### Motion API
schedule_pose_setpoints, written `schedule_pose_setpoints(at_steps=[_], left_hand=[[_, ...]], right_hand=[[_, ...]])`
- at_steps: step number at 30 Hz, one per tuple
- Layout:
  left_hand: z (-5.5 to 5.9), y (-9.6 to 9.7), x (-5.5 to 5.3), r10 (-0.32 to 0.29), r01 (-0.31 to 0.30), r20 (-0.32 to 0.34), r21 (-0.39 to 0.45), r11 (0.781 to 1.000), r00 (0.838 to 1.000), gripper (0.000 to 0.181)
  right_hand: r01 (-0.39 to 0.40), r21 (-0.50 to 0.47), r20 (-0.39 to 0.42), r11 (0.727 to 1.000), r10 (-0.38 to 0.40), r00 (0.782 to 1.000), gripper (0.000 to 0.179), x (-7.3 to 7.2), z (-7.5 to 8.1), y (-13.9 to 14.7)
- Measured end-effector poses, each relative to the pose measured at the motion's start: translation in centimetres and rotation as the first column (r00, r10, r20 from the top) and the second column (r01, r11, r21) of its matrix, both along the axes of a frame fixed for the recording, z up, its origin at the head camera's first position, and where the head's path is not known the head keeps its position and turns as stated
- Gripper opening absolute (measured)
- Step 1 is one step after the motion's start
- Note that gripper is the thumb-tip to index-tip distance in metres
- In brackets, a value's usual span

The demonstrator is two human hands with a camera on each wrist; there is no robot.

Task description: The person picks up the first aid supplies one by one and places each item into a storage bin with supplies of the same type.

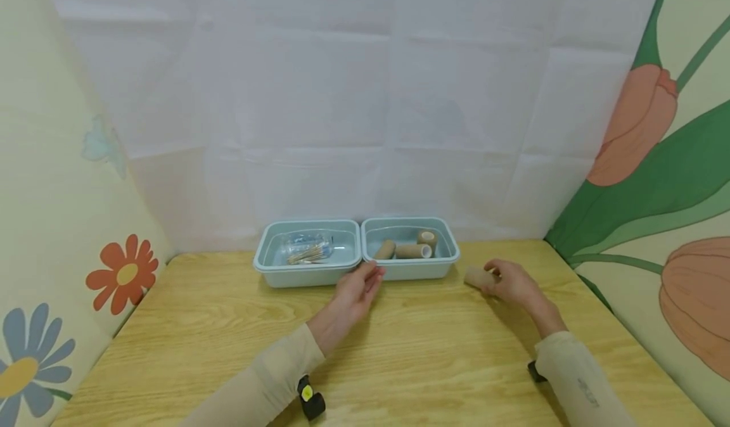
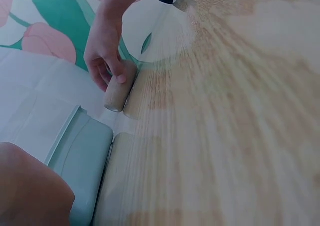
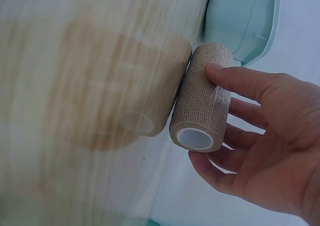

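My right hand (image 1: 516,282) holds a tan bandage roll (image 1: 478,277) that lies on its side at the table, right of the bins. In the right wrist view, the thumb is on top of the roll (image 3: 202,95) and the fingers are round its far side; its white hollow core faces the camera. My left hand (image 1: 355,291) is at the front rim of the right blue bin (image 1: 410,270), fingers relaxed and holding nothing. Inside that bin are several similar bandage rolls (image 1: 412,251).
Against the right bin stands a left blue bin (image 1: 308,278) with cotton swabs (image 1: 310,254) and clear plastic packaging (image 1: 293,244). Both bins are at the back of the wooden table (image 1: 399,357), before a white cloth (image 1: 319,110). Floral panels (image 1: 678,224) flank the table.
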State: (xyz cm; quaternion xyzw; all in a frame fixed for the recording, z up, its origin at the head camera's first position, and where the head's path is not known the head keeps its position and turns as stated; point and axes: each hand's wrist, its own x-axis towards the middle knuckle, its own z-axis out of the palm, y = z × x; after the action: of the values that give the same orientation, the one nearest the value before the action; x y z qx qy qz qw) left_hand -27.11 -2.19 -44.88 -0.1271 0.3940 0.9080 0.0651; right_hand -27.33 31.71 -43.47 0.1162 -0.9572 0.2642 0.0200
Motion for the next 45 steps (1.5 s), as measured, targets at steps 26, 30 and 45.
schedule_pose_setpoints(at_steps=[26, 30, 45], left_hand=[[-0.2, 0.1, -0.1, 0.011, -0.012, 0.012, 0.017, 1.0, 1.0, 0.005], [-0.1, 0.1, -0.1, 0.008, -0.008, 0.012, 0.016, 1.0, 1.0, 0.006], [0.0, -0.1, -0.1, -0.005, 0.005, 0.016, 0.014, 1.0, 1.0, 0.005]], right_hand=[[-0.028, -0.057, -0.074, 0.998, 0.024, 0.997, 0.045, 0.0, 2.0, -0.6], [-0.014, -0.062, -0.079, 0.998, 0.01, 0.997, 0.048, 0.1, 2.6, -0.7], [0.037, -0.035, -0.128, 0.999, -0.041, 0.991, 0.046, 1.4, 4.6, -1.6]])
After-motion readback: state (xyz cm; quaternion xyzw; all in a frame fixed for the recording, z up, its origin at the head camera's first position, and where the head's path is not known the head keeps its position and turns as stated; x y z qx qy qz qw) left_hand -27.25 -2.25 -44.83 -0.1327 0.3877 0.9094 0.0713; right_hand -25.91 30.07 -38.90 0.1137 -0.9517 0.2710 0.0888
